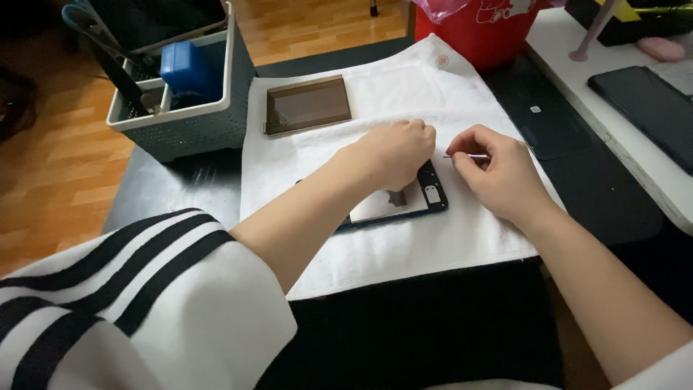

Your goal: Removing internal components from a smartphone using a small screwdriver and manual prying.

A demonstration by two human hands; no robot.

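While pinched, thin tool [468, 156] horizontal, tip leftward

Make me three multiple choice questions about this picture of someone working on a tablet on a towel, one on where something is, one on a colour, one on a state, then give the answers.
1. Where does the small brown tray lie?
A. on the white towel, beyond the hands
B. inside the grey caddy
C. on the wooden floor

2. What colour is the bucket at the towel's far edge?
A. green
B. red
C. yellow

3. How is the right hand occupied?
A. flat and empty on the towel
B. gripping the bucket
C. pinching a thin metal tool

Answers: 1 A, the tray sits on the towel past the left hand, which rests on the tablet. 2 B, its wall is plainly red. 3 C, the tool's tip pokes out from the fingertips.
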